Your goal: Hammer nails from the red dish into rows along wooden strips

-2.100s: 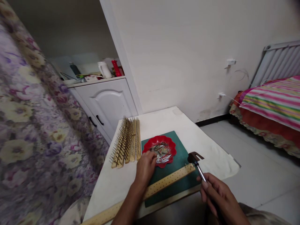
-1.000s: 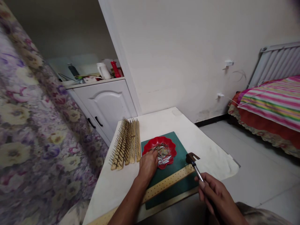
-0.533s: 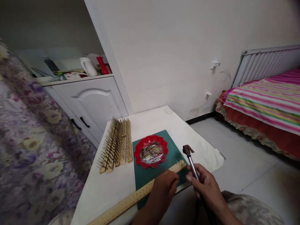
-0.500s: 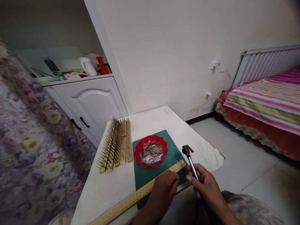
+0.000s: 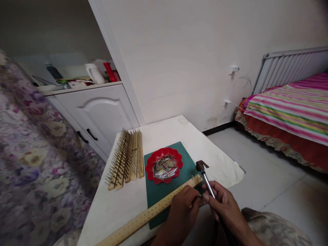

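My right hand (image 5: 224,203) is wrapped round a claw hammer (image 5: 208,184), its dark head pointing up and its shaft bright metal. Close beside it, my left hand (image 5: 186,205) is closed in a pinch on a nail (image 5: 200,195), of which only a small end shows. Under the left hand runs a long wooden strip (image 5: 143,218) with rows of small holes; a few nails stand in its far end. Behind the strip, a red scalloped bowl (image 5: 151,174) full of loose nails rests on a green mat (image 5: 186,155).
Several wooden strips (image 5: 125,160) bristling with upright nails lie on the left of the white-covered table (image 5: 164,133). A floral curtain (image 5: 38,164) and a white cabinet (image 5: 102,109) stand at the left. On the right is a bed with a striped cover (image 5: 294,102).
My left hand has moved slightly right, closer to the right hand. The hammer head has shifted a little left and down. The bowl and strips stay in place.
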Demonstrator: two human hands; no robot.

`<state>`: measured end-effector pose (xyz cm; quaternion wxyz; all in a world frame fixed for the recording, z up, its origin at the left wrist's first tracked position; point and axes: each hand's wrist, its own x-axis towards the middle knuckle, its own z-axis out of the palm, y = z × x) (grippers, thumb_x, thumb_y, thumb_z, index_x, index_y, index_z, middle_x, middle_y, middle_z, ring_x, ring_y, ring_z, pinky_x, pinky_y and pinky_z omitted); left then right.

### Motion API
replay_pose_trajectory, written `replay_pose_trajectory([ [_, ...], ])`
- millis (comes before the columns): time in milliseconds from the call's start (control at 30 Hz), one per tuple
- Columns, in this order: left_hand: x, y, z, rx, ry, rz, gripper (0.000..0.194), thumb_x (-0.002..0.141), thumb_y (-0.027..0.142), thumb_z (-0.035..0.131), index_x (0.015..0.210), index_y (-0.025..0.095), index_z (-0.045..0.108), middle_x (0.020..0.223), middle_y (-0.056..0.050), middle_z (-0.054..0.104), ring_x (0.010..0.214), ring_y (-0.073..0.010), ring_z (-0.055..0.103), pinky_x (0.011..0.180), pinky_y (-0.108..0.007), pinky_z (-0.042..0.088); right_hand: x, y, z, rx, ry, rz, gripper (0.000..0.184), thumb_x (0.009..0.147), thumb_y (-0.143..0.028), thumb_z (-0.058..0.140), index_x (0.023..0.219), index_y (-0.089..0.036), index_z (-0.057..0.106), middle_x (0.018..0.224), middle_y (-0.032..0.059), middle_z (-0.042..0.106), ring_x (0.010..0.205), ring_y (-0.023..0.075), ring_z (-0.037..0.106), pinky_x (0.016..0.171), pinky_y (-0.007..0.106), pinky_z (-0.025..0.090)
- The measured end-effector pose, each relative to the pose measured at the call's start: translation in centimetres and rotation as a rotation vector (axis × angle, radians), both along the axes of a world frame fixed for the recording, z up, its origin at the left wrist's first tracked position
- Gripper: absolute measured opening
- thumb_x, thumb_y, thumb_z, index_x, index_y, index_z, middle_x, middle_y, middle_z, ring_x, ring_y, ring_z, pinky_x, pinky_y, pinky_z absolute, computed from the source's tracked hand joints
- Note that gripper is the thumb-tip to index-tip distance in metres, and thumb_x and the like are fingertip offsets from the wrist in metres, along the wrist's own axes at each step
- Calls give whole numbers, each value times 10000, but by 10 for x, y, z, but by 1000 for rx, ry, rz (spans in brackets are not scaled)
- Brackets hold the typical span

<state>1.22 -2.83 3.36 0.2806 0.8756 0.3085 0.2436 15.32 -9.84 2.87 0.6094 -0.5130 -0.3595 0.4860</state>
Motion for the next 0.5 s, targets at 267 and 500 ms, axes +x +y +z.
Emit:
replay_pose_trajectory([
  [267,17,35,-22,-117,-193,219,133,806,204,519,749,177,637,712,0,589,640,-116,531,591,-208,381,10,-4,4,15,-9,-120,337,784,-466,626,949,-194,513,590,-61,573,308,23,335,331,157,193],
  [500,22,35,-34,-86,-197,215,151,807,207,521,716,183,640,696,6,572,651,-112,526,601,-206,372,10,-5,6,22,-13,-87,290,802,-428,617,942,-197,513,588,-67,571,319,12,334,337,150,199],
])
